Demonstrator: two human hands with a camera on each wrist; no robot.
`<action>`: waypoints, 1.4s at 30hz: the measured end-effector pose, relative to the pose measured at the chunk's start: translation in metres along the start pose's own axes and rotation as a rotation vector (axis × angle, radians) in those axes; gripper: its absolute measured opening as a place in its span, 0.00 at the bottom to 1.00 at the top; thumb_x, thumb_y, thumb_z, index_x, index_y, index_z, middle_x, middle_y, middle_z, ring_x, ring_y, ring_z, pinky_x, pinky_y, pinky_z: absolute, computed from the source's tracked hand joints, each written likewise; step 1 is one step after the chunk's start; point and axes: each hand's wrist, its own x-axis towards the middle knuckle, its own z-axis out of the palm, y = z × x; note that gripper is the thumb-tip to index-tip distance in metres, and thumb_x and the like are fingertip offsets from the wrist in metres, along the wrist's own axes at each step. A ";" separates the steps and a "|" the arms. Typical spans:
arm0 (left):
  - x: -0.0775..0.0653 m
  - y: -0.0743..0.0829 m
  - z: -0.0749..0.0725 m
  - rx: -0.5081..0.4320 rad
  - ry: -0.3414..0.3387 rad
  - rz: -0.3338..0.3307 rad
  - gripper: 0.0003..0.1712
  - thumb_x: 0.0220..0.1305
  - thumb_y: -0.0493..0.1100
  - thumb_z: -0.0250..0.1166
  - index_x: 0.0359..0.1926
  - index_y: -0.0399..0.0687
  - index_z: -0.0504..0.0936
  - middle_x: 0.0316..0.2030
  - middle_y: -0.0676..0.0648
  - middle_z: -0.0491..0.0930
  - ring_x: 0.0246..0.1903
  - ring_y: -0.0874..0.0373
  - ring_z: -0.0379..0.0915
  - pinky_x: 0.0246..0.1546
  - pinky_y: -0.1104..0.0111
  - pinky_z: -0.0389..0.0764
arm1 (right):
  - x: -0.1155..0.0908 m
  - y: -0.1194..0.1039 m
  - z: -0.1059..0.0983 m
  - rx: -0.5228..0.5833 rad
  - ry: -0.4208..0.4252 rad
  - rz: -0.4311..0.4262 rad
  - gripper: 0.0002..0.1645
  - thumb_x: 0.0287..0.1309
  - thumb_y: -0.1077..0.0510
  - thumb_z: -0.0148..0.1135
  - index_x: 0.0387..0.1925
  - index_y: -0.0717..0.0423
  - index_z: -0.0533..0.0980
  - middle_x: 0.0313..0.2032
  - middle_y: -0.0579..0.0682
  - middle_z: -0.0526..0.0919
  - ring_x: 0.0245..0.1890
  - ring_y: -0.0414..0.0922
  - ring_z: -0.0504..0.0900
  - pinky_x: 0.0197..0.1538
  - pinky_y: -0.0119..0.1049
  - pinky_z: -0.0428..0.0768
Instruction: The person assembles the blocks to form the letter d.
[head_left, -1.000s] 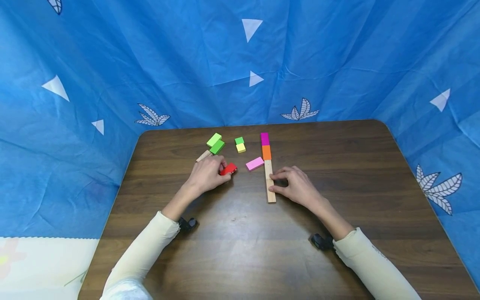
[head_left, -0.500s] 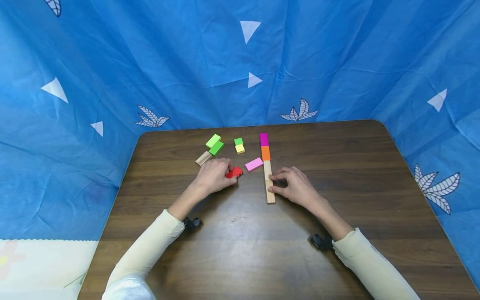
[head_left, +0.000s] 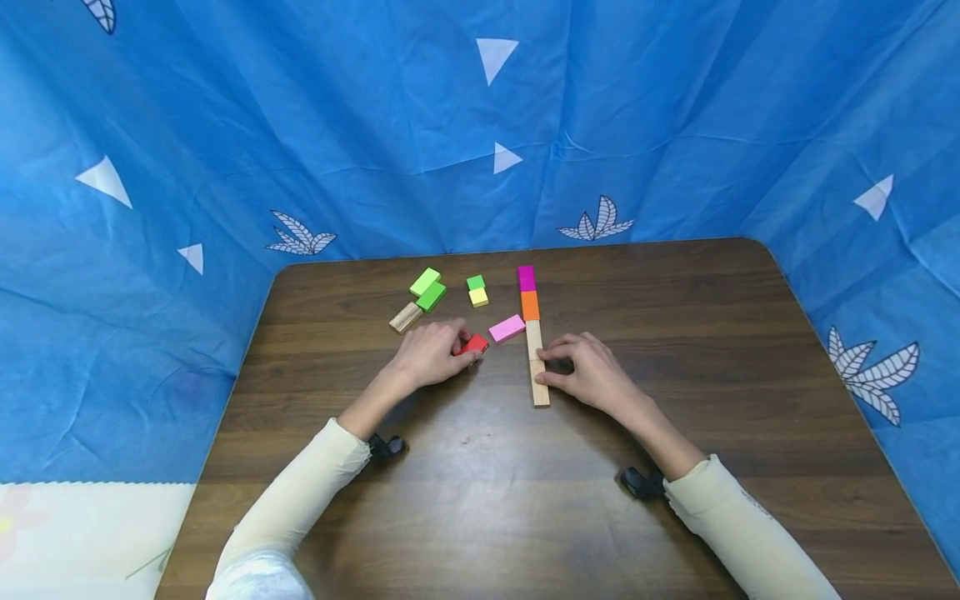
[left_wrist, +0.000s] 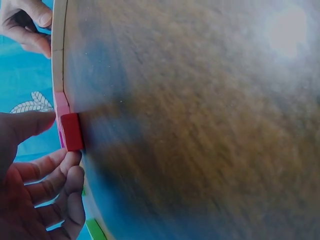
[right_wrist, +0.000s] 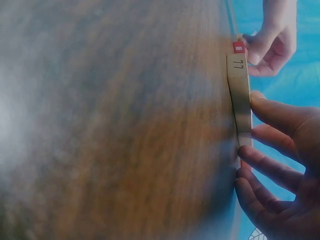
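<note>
My left hand (head_left: 431, 350) pinches a red wooden block (head_left: 475, 343) between thumb and fingers, low over the table; the left wrist view shows its red side (left_wrist: 72, 131). My right hand (head_left: 588, 367) rests its thumb and fingertips along the right side of a straight row of blocks. Two plain wooden blocks form the row's near part, the nearer one (head_left: 541, 395) lying end to end with the farther one (head_left: 533, 335). An orange block (head_left: 530, 307) and a magenta block (head_left: 527, 278) continue it away from me. A pink block (head_left: 507, 328) lies aslant, its right end at the row.
At the back left lie a light green block (head_left: 425, 281), a green block (head_left: 431, 297) and a brown wood-grain block (head_left: 406, 317). Nearer the middle, a small green block (head_left: 476, 282) sits against a yellow one (head_left: 478, 297). Blue cloth (head_left: 420, 125) hangs behind the table (head_left: 480, 517).
My left hand has carried the red block to the right, closer to the pink block, uncovering more of the brown block. My right hand stays at the row.
</note>
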 end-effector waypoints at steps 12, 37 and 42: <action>0.003 0.002 -0.001 -0.057 -0.031 0.034 0.15 0.73 0.56 0.69 0.52 0.54 0.85 0.27 0.60 0.83 0.28 0.63 0.77 0.30 0.64 0.76 | 0.000 0.002 0.001 0.000 0.007 -0.004 0.27 0.59 0.44 0.81 0.59 0.47 0.88 0.57 0.52 0.90 0.59 0.55 0.82 0.65 0.61 0.78; 0.007 0.005 0.000 -0.070 -0.037 0.032 0.18 0.73 0.56 0.69 0.56 0.54 0.84 0.28 0.60 0.84 0.27 0.64 0.77 0.28 0.65 0.75 | 0.001 0.001 0.001 0.008 0.015 -0.015 0.27 0.59 0.45 0.82 0.58 0.48 0.89 0.56 0.51 0.90 0.59 0.55 0.82 0.65 0.60 0.78; 0.007 0.004 0.000 -0.071 -0.040 0.031 0.18 0.74 0.57 0.69 0.56 0.54 0.84 0.28 0.60 0.85 0.27 0.64 0.78 0.29 0.65 0.75 | 0.001 0.002 0.001 0.008 0.014 -0.013 0.27 0.59 0.45 0.82 0.58 0.48 0.89 0.56 0.51 0.90 0.59 0.55 0.82 0.65 0.60 0.78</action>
